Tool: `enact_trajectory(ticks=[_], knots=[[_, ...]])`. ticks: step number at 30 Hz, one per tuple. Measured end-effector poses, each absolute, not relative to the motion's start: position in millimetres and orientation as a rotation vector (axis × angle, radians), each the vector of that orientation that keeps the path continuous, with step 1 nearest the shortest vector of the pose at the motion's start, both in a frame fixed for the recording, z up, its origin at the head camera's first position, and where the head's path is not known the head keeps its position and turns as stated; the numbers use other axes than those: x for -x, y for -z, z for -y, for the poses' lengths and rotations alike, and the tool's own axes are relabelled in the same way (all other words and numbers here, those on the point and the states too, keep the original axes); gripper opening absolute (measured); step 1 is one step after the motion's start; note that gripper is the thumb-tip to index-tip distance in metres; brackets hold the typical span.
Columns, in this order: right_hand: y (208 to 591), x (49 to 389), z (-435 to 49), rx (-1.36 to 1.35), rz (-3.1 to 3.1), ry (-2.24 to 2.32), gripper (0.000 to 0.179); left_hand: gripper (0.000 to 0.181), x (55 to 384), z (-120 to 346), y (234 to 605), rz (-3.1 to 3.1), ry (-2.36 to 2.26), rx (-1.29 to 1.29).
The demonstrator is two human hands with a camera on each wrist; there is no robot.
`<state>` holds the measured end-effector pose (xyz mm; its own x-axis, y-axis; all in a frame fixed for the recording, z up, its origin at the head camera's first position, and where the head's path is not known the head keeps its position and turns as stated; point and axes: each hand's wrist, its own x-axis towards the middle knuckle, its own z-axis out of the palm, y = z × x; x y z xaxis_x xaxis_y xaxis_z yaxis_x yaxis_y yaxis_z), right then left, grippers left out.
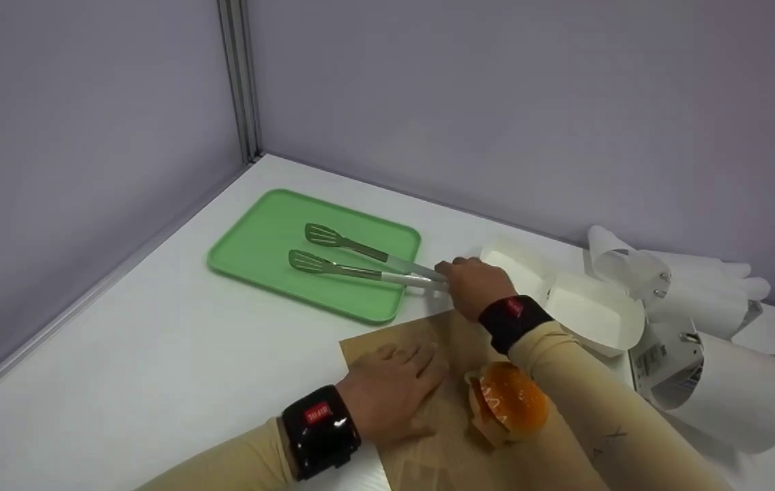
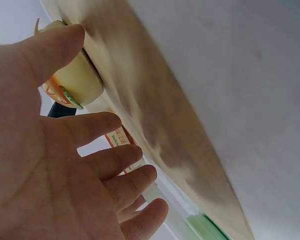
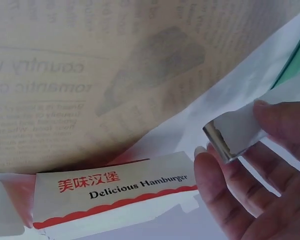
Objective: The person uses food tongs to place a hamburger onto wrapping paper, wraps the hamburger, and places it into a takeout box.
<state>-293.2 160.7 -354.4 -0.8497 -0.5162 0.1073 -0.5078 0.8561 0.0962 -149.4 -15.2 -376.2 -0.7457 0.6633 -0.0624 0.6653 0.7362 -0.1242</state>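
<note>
A pair of metal tongs with slotted ends lies across the green tray, its two arms spread apart. My right hand holds the tongs at their joined end; in the right wrist view the thumb is on the tongs' handle and the fingers are beneath. Over the brown printed paper my left hand is spread with its fingers extended, holding nothing. Between the two forearms a hamburger sits on that paper; its side also shows beyond the thumb in the left wrist view.
An opened white hamburger box stands right of my right hand, with "Delicious Hamburger" printed on its side. White cylindrical holders lie along the table's right side. Walls meet behind the tray at a metal corner post.
</note>
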Motion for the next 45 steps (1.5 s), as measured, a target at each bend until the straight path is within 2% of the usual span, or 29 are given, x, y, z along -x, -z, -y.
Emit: enact_trajectory(ticks=[5, 10, 14, 18, 32, 45], knots=[[342.1, 270.6, -166.9, -0.863, 2.739, 0.001, 0.032, 0.077, 151.2, 12.4, 374.8, -2.88, 0.206, -1.088], [327.8, 223.4, -170.2, -0.975, 2.672, -0.177, 0.033, 0.073, 154.4, 13.0, 373.9, -2.907, 0.161, -1.137], [324.7, 189.3, -174.3, -1.064, 2.595, -0.127, 0.03, 0.071, 158.3, 17.8, 372.7, -2.96, 0.085, -1.178], [328.1, 169.7, -182.1, -1.088, 2.541, -0.085, 0.029, 0.07, 161.2, 24.1, 371.9, -2.97, 0.019, -1.158], [354.8, 150.8, -216.2, -1.035, 2.573, -0.243, 0.016, 0.074, 165.3, 39.1, 375.1, -2.902, -0.096, -1.046], [357.8, 139.2, -228.8, -1.005, 2.702, -0.259, 0.024, 0.071, 167.6, 38.4, 377.4, -2.946, -0.126, -1.086]])
